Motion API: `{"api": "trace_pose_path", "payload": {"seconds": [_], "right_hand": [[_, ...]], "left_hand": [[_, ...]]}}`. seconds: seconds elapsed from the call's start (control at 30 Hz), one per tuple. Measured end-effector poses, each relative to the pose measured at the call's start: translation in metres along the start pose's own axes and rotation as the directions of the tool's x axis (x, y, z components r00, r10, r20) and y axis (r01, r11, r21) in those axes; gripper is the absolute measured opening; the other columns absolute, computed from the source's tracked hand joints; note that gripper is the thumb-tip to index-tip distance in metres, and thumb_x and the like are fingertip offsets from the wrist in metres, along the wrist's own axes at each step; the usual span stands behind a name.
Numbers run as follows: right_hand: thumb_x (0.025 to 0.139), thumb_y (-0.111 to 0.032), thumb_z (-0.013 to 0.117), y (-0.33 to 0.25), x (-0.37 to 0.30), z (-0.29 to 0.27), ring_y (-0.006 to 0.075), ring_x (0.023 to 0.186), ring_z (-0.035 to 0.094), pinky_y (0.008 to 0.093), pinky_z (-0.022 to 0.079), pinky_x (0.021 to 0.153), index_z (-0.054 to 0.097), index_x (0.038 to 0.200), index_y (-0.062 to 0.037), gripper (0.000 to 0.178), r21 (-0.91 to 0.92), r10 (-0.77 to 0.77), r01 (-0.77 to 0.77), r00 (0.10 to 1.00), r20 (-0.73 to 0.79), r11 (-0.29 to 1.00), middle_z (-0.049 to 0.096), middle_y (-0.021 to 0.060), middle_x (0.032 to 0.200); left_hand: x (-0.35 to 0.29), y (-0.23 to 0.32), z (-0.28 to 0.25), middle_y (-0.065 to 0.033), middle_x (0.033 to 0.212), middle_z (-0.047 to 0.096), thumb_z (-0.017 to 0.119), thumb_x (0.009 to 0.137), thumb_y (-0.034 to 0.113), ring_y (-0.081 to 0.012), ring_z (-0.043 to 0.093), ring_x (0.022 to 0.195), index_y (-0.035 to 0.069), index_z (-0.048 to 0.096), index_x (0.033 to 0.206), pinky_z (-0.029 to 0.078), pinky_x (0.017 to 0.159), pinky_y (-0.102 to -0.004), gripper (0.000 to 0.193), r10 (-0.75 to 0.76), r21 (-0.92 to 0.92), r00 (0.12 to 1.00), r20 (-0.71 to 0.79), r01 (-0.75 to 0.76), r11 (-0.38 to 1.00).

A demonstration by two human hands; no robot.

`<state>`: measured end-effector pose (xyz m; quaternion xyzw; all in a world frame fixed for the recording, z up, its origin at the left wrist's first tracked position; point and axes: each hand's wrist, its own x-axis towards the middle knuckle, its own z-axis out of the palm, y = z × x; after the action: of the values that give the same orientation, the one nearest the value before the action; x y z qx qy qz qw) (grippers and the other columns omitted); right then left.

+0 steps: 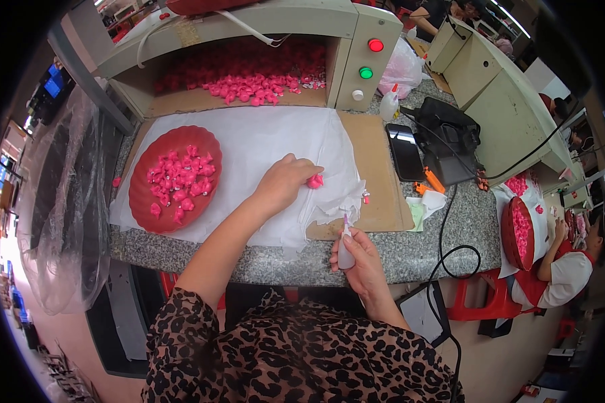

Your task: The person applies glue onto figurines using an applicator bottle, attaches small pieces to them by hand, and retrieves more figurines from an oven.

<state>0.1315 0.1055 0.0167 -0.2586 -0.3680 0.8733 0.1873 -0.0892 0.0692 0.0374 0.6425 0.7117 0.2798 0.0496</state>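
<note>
Head view: person sitting at a granite-topped bench [443,235], both forearms coming up from the lower edge. Left hand [282,183] is reaching forward over a white paper sheet [262,144], fingers curled and pinching a small pink piece [315,181] at the fingertips, pressing it down against the paper. Right hand [363,258] is hanging back at the near bench edge, closed around a small squeeze bottle [345,250], its thin nozzle pointing up and away toward the pink piece but well short of it.

Left of the left hand, a red oval tray [141,201] is resting on the paper, holding a loose scatter of the same pink pieces. Beyond both hands, an open-fronted machine cabinet [346,17] is showing a heap of more pink pieces inside; red and green buttons on its right panel. Right of the right hand: a dark phone [405,151], a black device with cable [450,141], a crumpled tissue [428,201]. Farther right, another person is working at a second red tray [514,235].

Risks, as a judgement: the paper is bunching near the pinched piece, so the piece could slip or roll under the fold. The bottle is sitting past the bench edge; a squeeze there would be dripping its contents onto the lap or the paper. The grip on so small a piece looks slight, and it could pop free.
</note>
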Motion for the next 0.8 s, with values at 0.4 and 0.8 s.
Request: {"api": "trace_pose_path", "payload": {"seconds": [0.4,0.8], "right_hand": [[0.079,-0.004,0.054,-0.009,0.003,0.0,0.0128,0.067,0.054,0.0223,0.044,0.056,0.046,0.1,-0.0005,0.023,0.035,-0.138,0.139,0.99,-0.038,0.99,0.056,0.0096,0.085],[0.079,-0.008,0.056,-0.016,0.004,0.006,0.0123,0.065,0.049,0.0219,0.04,0.057,0.045,0.095,-0.0012,0.02,-0.036,-0.461,0.46,0.879,-0.123,0.887,0.052,0.0068,0.082]], "left_hand": [[-0.05,0.028,0.005,-0.0052,0.081,0.056,0.064,0.072,0.006,-0.0095,0.053,0.062,0.004,0.056,0.087,0.044,0.055,-0.0221,0.017,-0.491,-0.819,0.865,0.101,0.353,0.453],[-0.068,0.058,0.041,-0.0065,0.093,0.05,0.06,0.073,-0.002,-0.0109,0.054,0.076,-0.001,0.052,0.09,0.047,0.065,-0.0195,0.019,-0.429,-0.817,0.879,-0.206,0.087,0.57]]}}
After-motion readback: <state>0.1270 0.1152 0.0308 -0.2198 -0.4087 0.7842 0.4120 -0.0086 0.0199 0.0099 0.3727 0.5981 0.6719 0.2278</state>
